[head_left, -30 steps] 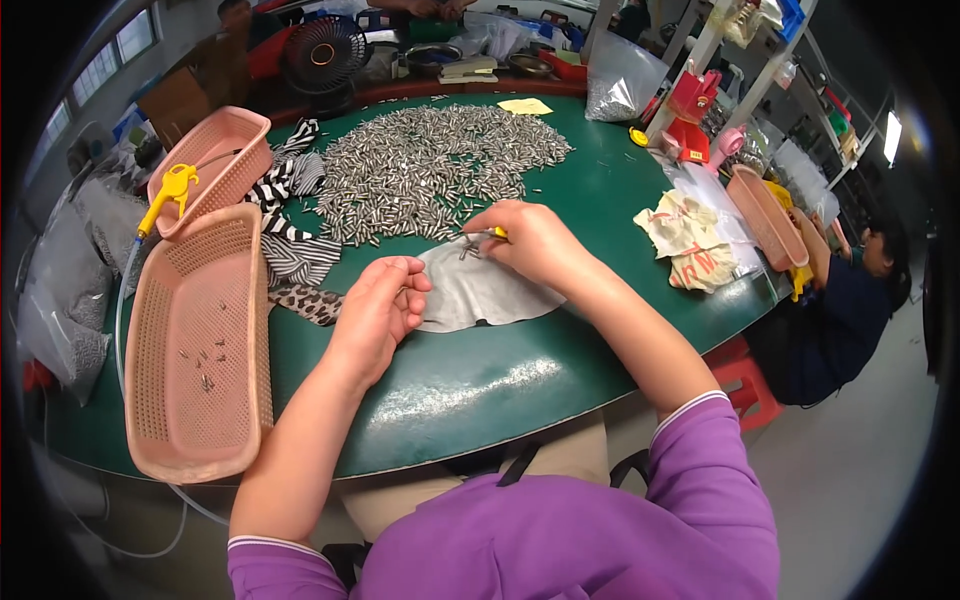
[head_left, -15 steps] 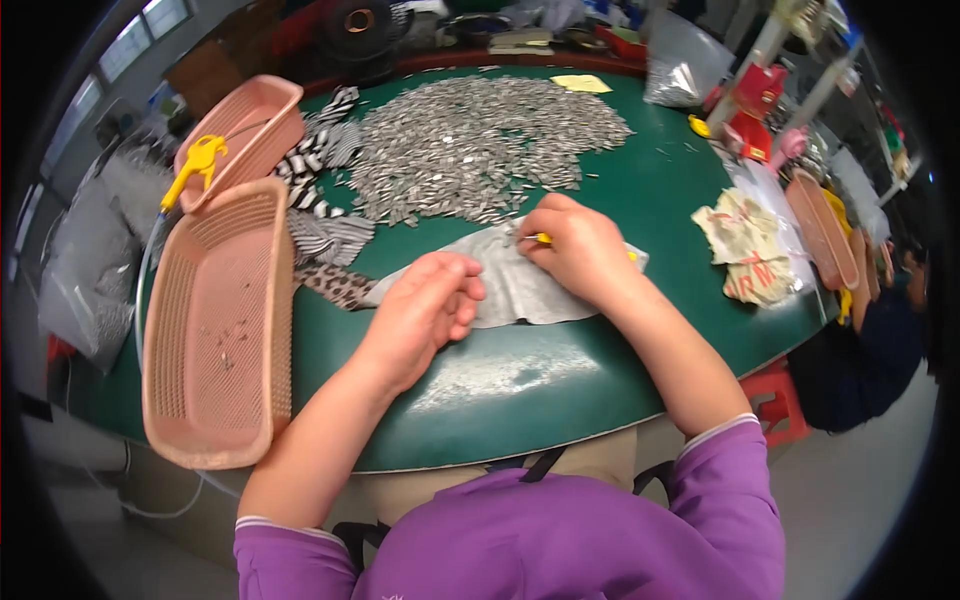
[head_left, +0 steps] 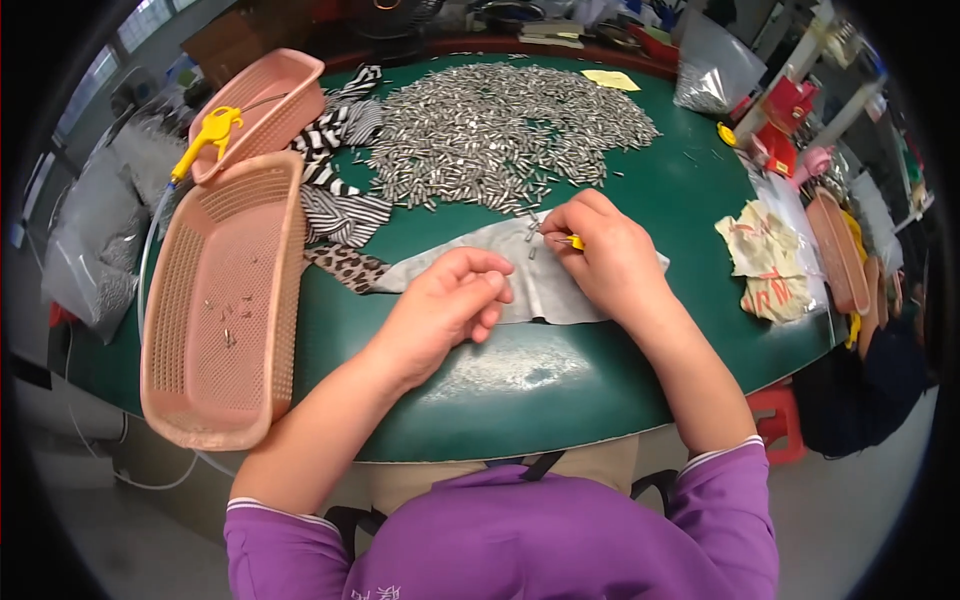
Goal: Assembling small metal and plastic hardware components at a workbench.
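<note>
My right hand pinches a small yellow-handled tool with a thin tip; its exact kind cannot be made out. Beside the fingertips, a few small silver metal pins lie on a grey cloth. To the left, my left hand hovers over the cloth's near edge with fingers curled in and thumb close to the index finger. Whatever those fingers hold, if anything, is hidden. Just beyond the cloth spreads a large heap of similar silver pins on the green table.
On the left stand two pink baskets, the nearer one with a few pins inside, the farther one with a yellow air gun across it. Striped cloths lie beside them. Rightward are a crumpled cream cloth and a red stool.
The whole view has shifted slightly. Pins now show on the grey cloth beside my right fingertips. My left hand's thumb and index finger reach farther toward the right hand.
</note>
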Demonstrator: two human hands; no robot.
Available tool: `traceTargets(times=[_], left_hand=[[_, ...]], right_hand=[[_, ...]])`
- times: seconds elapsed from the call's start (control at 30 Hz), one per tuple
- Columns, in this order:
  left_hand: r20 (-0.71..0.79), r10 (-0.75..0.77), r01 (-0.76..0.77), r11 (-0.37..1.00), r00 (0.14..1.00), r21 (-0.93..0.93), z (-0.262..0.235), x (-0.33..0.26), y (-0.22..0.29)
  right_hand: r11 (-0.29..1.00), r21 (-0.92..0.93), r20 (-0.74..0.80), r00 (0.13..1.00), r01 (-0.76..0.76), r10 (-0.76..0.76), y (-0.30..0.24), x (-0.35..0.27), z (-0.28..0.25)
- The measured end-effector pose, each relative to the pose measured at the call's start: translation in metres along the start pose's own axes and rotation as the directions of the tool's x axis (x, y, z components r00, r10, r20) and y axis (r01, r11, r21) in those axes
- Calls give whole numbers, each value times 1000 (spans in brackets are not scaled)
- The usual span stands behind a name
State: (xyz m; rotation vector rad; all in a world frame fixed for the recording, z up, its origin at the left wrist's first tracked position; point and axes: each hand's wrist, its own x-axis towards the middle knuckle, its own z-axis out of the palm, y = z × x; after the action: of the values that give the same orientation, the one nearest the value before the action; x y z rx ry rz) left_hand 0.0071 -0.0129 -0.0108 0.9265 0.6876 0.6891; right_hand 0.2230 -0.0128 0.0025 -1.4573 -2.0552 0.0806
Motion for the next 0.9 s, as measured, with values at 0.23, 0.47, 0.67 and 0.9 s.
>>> traceTargets(times=[0.23, 0.47, 0.67, 0.9], left_hand=[[4, -2, 2, 1000, 1000, -24, 1, 4, 0], [0, 4, -4, 1000, 1000, -19, 1, 3, 1], [99, 101, -99, 995, 990, -20, 0, 5, -4], [63, 45, -51, 995, 997, 91, 4, 1, 5]], right_hand=[[997, 77, 119, 993, 11, -20, 11, -5, 8], [999, 28, 140, 990, 29, -33, 9, -6, 7], [865, 486, 10, 989, 125, -148, -15, -5, -2], [801, 584, 24, 984, 130, -177, -20, -9, -8]])
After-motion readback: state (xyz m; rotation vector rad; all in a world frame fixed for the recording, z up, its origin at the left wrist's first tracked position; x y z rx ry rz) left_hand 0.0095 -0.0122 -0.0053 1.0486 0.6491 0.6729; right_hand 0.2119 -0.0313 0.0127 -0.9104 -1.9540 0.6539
